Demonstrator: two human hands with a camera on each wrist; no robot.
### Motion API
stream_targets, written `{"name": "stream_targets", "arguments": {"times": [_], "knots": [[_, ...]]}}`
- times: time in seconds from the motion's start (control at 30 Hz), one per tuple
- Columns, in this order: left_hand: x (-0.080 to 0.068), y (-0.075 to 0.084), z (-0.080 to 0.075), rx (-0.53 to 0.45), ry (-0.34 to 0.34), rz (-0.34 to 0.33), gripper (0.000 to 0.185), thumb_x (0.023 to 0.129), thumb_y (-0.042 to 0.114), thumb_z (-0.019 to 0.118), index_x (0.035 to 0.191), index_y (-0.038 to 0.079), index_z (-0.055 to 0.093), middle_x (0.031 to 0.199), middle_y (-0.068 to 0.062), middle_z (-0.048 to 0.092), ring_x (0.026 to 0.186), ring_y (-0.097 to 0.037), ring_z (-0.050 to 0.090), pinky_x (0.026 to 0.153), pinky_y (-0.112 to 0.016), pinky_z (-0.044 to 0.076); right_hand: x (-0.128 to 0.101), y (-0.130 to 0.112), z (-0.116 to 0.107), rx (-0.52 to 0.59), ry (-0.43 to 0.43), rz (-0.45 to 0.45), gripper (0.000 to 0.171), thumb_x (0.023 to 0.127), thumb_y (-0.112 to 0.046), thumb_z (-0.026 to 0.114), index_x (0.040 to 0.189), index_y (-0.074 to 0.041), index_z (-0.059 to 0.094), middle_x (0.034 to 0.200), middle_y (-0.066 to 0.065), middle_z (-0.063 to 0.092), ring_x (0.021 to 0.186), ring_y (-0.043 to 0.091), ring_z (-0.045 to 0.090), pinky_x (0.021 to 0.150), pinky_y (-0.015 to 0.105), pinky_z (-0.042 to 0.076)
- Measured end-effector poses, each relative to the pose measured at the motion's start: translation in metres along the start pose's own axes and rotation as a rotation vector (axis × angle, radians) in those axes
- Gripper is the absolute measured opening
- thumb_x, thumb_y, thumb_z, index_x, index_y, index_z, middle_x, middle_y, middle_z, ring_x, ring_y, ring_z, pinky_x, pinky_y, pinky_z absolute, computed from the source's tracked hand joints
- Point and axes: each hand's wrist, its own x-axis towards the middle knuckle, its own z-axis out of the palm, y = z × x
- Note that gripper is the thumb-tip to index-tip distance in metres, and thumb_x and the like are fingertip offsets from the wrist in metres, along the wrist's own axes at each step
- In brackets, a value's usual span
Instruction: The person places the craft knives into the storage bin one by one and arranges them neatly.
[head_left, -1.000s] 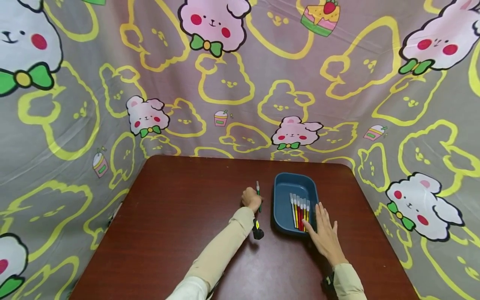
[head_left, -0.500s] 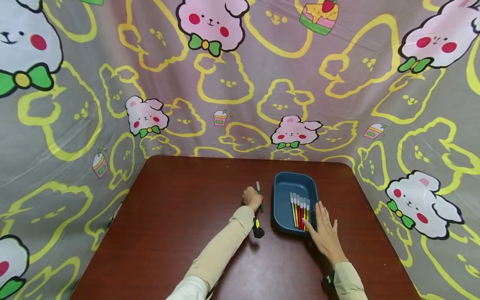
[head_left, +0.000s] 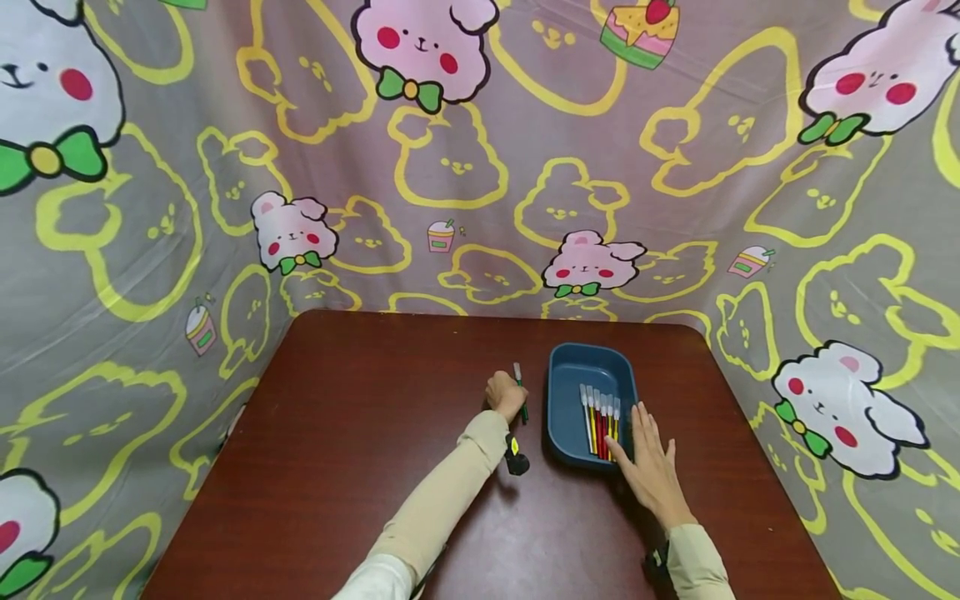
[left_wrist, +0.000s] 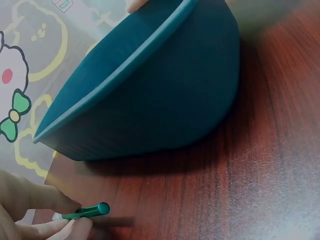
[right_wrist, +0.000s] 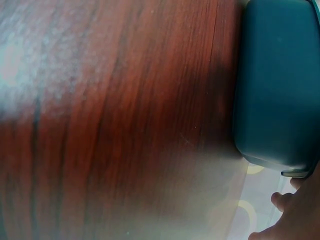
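My left hand [head_left: 505, 395] pinches a slim green pen [head_left: 517, 374] with a pale cap, just left of the blue tray [head_left: 573, 375]. In the left wrist view the thumb and fingers close round the green pen [left_wrist: 94, 210], its rounded green end pointing out near the tray's outer wall [left_wrist: 165, 110]. Inside the tray several capped pens [head_left: 600, 423], with white, yellow and red barrels, lie side by side toward its right. My right hand [head_left: 651, 475] rests on the tray's right edge with its fingers straight, the thumb over the near rim.
The reddish-brown table [head_left: 375, 417] carries the tray right of its middle. A patterned cloth [head_left: 480, 167] hangs round the back and both sides. A black wrist device [head_left: 516, 458] sits on the left sleeve.
The left hand, still pinching the green pen, has edged very slightly right. The tray, the pens in it and the right hand have stayed in place.
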Motion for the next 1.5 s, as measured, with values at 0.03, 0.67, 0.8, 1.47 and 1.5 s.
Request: {"name": "stream_targets", "arguments": {"times": [0.03, 0.67, 0.8, 1.47, 1.5], "knots": [[0.0, 0.0, 0.0, 0.002, -0.001, -0.003, 0.019, 0.071, 0.002, 0.092, 0.072, 0.0, 0.073, 0.079, -0.018, 0.074, 0.085, -0.041, 0.073, 0.076, -0.048, 0.061, 0.0, 0.0, 0.0, 0.002, 0.003, 0.0, 0.088, 0.106, -0.046, 0.059, 0.165, 0.005, 0.019, 0.173, 0.026, 0.016, 0.155, 0.053, 0.018, 0.113, 0.084, 0.008], [-0.008, 0.007, -0.012, -0.076, -0.03, 0.138, 0.014, 0.079, 0.003, 0.088, 0.092, 0.002, 0.084, 0.09, -0.011, 0.08, 0.09, -0.036, 0.075, 0.082, -0.046, 0.061, 0.0, 0.0, 0.001, 0.0, 0.001, 0.003, 0.089, 0.107, -0.048, 0.057, 0.166, 0.004, 0.017, 0.173, 0.026, 0.016, 0.156, 0.053, 0.018, 0.113, 0.084, 0.008], [-0.013, 0.014, -0.017, -0.092, -0.046, 0.149, 0.017, 0.08, 0.004, 0.087, 0.097, 0.004, 0.085, 0.092, -0.01, 0.08, 0.091, -0.035, 0.075, 0.082, -0.045, 0.061, 0.0, 0.0, 0.0, -0.002, -0.006, 0.008, 0.089, 0.107, -0.049, 0.056, 0.166, 0.004, 0.016, 0.173, 0.026, 0.014, 0.156, 0.052, 0.017, 0.114, 0.084, 0.007], [-0.036, 0.043, -0.027, -0.17, -0.112, 0.168, 0.022, 0.082, 0.001, 0.084, 0.104, 0.003, 0.083, 0.076, -0.005, 0.077, 0.07, -0.019, 0.073, 0.076, -0.033, 0.061, 0.0, 0.001, 0.0, 0.0, -0.005, 0.002, 0.088, 0.107, -0.048, 0.056, 0.166, 0.005, 0.018, 0.173, 0.026, 0.016, 0.156, 0.052, 0.017, 0.114, 0.084, 0.007], [-0.037, 0.044, -0.027, -0.17, -0.115, 0.169, 0.022, 0.082, 0.001, 0.084, 0.104, 0.003, 0.083, 0.074, -0.004, 0.077, 0.065, -0.017, 0.072, 0.074, -0.031, 0.06, 0.0, 0.001, 0.001, 0.001, -0.005, 0.002, 0.088, 0.107, -0.048, 0.057, 0.166, 0.005, 0.018, 0.173, 0.026, 0.015, 0.156, 0.052, 0.017, 0.114, 0.084, 0.007]]}}
